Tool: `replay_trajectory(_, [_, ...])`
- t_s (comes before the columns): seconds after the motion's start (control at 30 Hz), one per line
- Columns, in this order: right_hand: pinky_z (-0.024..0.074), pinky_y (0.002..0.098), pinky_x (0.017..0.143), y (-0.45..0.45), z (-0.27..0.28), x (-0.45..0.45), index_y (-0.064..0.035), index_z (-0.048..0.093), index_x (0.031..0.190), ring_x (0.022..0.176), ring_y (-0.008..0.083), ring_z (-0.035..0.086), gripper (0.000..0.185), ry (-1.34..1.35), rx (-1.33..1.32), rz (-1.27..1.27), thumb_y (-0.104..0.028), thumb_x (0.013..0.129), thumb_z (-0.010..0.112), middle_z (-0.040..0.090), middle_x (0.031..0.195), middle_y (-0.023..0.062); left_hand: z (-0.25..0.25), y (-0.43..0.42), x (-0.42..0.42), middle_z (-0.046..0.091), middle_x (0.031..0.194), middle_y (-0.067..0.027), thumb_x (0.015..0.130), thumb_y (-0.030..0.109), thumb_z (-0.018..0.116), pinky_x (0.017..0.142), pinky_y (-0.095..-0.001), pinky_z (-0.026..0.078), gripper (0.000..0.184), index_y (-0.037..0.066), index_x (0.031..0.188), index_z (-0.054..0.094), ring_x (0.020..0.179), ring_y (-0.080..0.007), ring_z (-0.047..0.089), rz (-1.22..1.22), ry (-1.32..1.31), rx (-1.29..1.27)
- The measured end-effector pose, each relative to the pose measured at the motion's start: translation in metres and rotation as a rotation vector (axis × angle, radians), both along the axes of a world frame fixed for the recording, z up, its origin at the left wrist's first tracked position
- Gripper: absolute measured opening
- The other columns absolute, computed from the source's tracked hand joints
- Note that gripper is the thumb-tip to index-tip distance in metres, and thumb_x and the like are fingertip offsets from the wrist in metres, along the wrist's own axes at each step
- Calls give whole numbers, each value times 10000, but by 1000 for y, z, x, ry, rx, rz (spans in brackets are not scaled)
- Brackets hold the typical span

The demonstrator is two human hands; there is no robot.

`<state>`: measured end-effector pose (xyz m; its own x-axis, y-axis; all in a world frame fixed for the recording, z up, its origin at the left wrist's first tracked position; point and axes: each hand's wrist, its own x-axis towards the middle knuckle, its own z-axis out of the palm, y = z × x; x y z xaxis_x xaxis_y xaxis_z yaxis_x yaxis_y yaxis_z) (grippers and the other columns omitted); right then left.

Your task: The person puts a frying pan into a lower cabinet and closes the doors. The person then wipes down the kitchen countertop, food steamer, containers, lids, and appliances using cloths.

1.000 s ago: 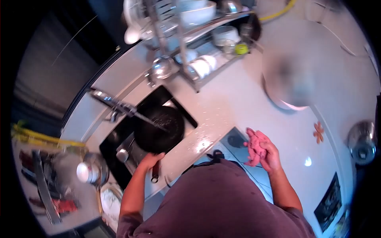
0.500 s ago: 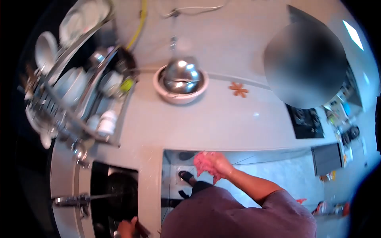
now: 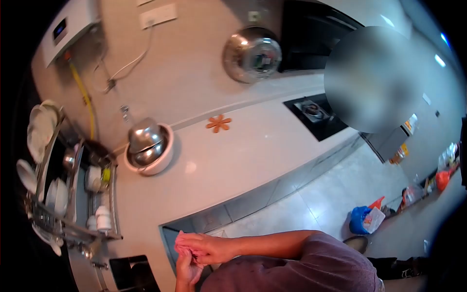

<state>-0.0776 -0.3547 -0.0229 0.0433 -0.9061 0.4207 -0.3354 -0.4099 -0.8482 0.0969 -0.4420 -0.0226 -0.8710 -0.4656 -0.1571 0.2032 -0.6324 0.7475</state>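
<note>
A crumpled pink cloth (image 3: pixel 184 242) is bunched between my two hands at the counter's front edge, beside the sink. My right hand (image 3: pixel 213 248) reaches in from the right and presses over the cloth with bent fingers. From below, my left hand (image 3: pixel 188 268) grips the cloth's lower side, its thumb upward. Left of my hands is the dark sink (image 3: pixel 130 273), with a dark round vessel partly visible inside it. The faucet (image 3: pixel 99 266) is at the sink's left side.
A dish rack (image 3: pixel 73 226) with bowls and cups stands left. Metal bowls (image 3: pixel 147 141) sit in a pink basin (image 3: pixel 168 155) on the counter (image 3: pixel 209 182). Further right are an orange flower-shaped trivet (image 3: pixel 219 123) and a stove (image 3: pixel 316 117). A blue bag (image 3: pixel 360 220) lies on the floor.
My left hand has left the sink area and joined my right hand on the pink cloth. The view has turned right, showing more of the stove and floor.
</note>
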Motion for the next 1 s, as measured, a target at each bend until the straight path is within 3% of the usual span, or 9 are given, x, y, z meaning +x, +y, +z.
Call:
replay_trajectory(0.03, [364,461,1195,18,4,-11,-57,406,1591,1504,373,371,802,181,-45,-92,-218,889,760,396,1614,211,-15,5,-19,446,1590,-94,1087,392,574,1041,-535,564,745,166,1679,181,1358,-333,573,41,25,48])
replay_trajectory(0.07, [457,444,1111,41,17,-27,-48,497,1521,1383,404,503,715,161,-98,-219,-245,888,765,500,1493,227,-12,7,-35,462,1574,-111,1085,350,585,1073,-525,540,732,141,1670,199,1358,-329,574,-89,-8,64])
replay_trajectory(0.23, [572,414,826,172,32,-121,-28,650,1295,1027,313,670,470,-164,403,-412,-293,929,781,612,1174,161,12,88,-136,496,1528,-162,1003,150,689,1138,-528,484,812,86,1651,205,1367,-339,567,-195,-38,-105])
replay_trajectory(0.33, [542,423,919,245,22,-162,-12,668,1249,1076,313,656,413,-96,220,-551,-277,943,752,633,1158,166,20,132,-197,492,1526,-168,917,20,737,1146,-548,472,942,111,1663,169,1374,-349,559,-485,71,-130])
replay_trajectory(0.43, [535,428,926,302,24,-192,0,659,1259,1080,327,647,408,-232,205,-659,-267,961,737,629,1186,171,19,173,-258,507,1507,-172,926,93,765,1073,-576,544,973,155,1672,142,1357,-373,567,-681,36,-134])
replay_trajectory(0.6, [501,468,727,391,26,-227,-77,642,949,865,386,660,300,-64,448,-1027,-360,1047,622,679,902,158,10,235,-354,738,1145,-106,934,86,782,929,-392,607,368,-24,1260,653,999,-224,743,-650,-174,-200])
replay_trajectory(0.73, [536,430,661,430,0,-253,-61,646,999,796,320,696,278,-90,264,-1302,-336,1041,656,692,909,130,-3,264,-423,735,1180,-127,990,158,737,935,-386,599,367,-18,1298,643,1042,-236,733,-839,-220,-25])
replay_trajectory(0.87, [606,320,658,439,3,-298,-11,570,1196,895,142,692,270,-1049,130,-1168,-193,1030,683,667,974,72,-7,307,-493,713,1276,-106,1056,303,659,1010,-403,570,438,24,1389,600,1143,-241,706,-899,-264,60])
replay_trajectory(1.0, [564,314,741,461,-6,-372,-13,612,1185,816,135,666,187,-435,164,-1520,-97,1020,634,669,953,55,-27,338,-576,653,1383,-124,1045,400,658,1114,-438,507,562,49,1467,533,1270,-270,641,-1072,-142,130])
